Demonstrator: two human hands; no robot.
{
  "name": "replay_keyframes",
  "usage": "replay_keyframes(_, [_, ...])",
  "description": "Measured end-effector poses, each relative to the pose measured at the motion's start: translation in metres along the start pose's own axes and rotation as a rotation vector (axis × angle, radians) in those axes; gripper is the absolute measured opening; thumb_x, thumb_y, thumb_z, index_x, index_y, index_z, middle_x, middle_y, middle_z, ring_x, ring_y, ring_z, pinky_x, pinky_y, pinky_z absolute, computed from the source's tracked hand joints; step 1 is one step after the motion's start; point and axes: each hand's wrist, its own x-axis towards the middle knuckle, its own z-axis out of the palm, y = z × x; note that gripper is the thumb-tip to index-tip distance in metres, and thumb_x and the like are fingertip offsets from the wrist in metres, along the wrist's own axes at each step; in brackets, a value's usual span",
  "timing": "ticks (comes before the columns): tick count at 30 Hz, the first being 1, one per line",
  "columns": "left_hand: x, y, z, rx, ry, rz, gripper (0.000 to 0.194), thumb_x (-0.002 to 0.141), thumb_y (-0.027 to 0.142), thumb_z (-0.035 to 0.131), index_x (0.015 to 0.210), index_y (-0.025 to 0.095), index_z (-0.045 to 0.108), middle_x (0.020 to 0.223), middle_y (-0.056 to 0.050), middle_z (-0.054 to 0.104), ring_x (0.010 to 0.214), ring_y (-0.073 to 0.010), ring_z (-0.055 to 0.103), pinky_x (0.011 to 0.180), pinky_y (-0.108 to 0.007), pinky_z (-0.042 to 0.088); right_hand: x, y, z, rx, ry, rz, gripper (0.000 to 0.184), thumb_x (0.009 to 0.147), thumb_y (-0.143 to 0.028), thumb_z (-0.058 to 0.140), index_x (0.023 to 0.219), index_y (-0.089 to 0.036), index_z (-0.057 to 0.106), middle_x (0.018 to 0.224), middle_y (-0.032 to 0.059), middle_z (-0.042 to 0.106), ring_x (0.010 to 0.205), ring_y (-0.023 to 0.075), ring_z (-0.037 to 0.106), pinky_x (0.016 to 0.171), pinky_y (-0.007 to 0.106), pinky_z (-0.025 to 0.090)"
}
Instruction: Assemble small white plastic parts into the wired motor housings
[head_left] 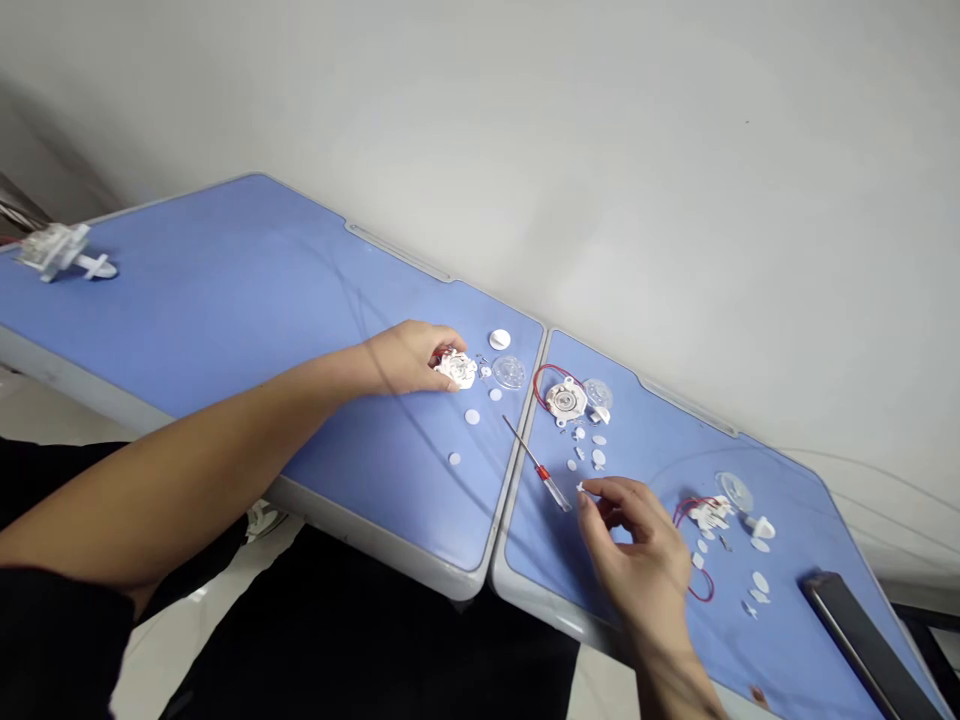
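My left hand (412,358) is closed around the edge of a white plastic housing (459,370) with red wire, low over the left table. Just right of it lie a clear round cover (509,373), a white knob (499,340) and small white discs (472,417). My right hand (637,540) pinches a tiny white plastic piece (580,487) between thumb and forefinger above the right table. A screwdriver (541,468) with a red and clear handle lies across the seam, left of that hand. Beyond it sits another white housing (566,400) with red wire.
Two blue tables (247,270) meet at a narrow seam against a pale wall. More white parts with a third housing (711,513) lie at right, near a long black object (855,640). A pile of white parts (56,250) stands at far left.
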Motion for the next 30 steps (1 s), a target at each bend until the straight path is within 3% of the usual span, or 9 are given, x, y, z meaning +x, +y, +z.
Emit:
replay_keyframes(9, [0.001, -0.001, 0.013, 0.171, -0.012, 0.039, 0.05, 0.071, 0.033, 0.063, 0.12, 0.021, 0.059, 0.118, -0.005, 0.066, 0.106, -0.0238, 0.061, 0.089, -0.03, 0.044, -0.004, -0.026, 0.022, 0.14, -0.102, -0.119, 0.008, 0.083, -0.022, 0.058, 0.085, -0.021, 0.066, 0.083, 0.003, 0.062, 0.057, 0.0113, 0.053, 0.052, 0.025, 0.047])
replay_keyframes(15, [-0.004, -0.012, 0.012, 0.155, 0.033, 0.062, 0.052, 0.072, 0.032, 0.064, 0.122, 0.02, 0.058, 0.121, -0.004, 0.065, 0.111, -0.0234, 0.061, 0.094, -0.03, 0.044, 0.003, -0.034, 0.033, 0.204, -0.098, -0.12, 0.008, 0.081, -0.02, 0.058, 0.082, -0.02, 0.066, 0.08, 0.003, 0.063, 0.058, 0.0113, 0.053, 0.05, 0.024, 0.046])
replay_keyframes(21, [-0.007, -0.019, 0.015, 0.171, 0.071, 0.137, 0.049, 0.073, 0.027, 0.063, 0.122, 0.02, 0.058, 0.125, -0.005, 0.063, 0.118, -0.0234, 0.057, 0.101, -0.032, 0.041, 0.013, -0.039, 0.039, 0.344, -0.158, -0.019, 0.009, 0.08, -0.025, 0.06, 0.078, -0.02, 0.067, 0.077, 0.003, 0.063, 0.058, 0.012, 0.053, 0.055, 0.026, 0.048])
replay_keyframes(25, [-0.008, -0.022, 0.017, 0.168, 0.075, 0.131, 0.051, 0.073, 0.026, 0.064, 0.123, 0.02, 0.057, 0.127, -0.006, 0.063, 0.119, -0.0232, 0.056, 0.102, -0.032, 0.04, 0.014, -0.035, 0.042, 0.48, -0.23, 0.098, 0.011, 0.08, -0.029, 0.062, 0.08, -0.02, 0.068, 0.079, 0.0028, 0.061, 0.062, 0.0129, 0.054, 0.058, 0.026, 0.046])
replay_keyframes(30, [-0.007, -0.023, 0.018, 0.176, 0.077, 0.128, 0.053, 0.072, 0.026, 0.066, 0.124, 0.02, 0.057, 0.128, -0.005, 0.062, 0.121, -0.0234, 0.055, 0.104, -0.032, 0.039, 0.014, -0.032, 0.045, 0.52, -0.262, 0.139, 0.011, 0.079, -0.029, 0.063, 0.081, -0.02, 0.068, 0.079, 0.0021, 0.059, 0.062, 0.0122, 0.051, 0.058, 0.026, 0.044])
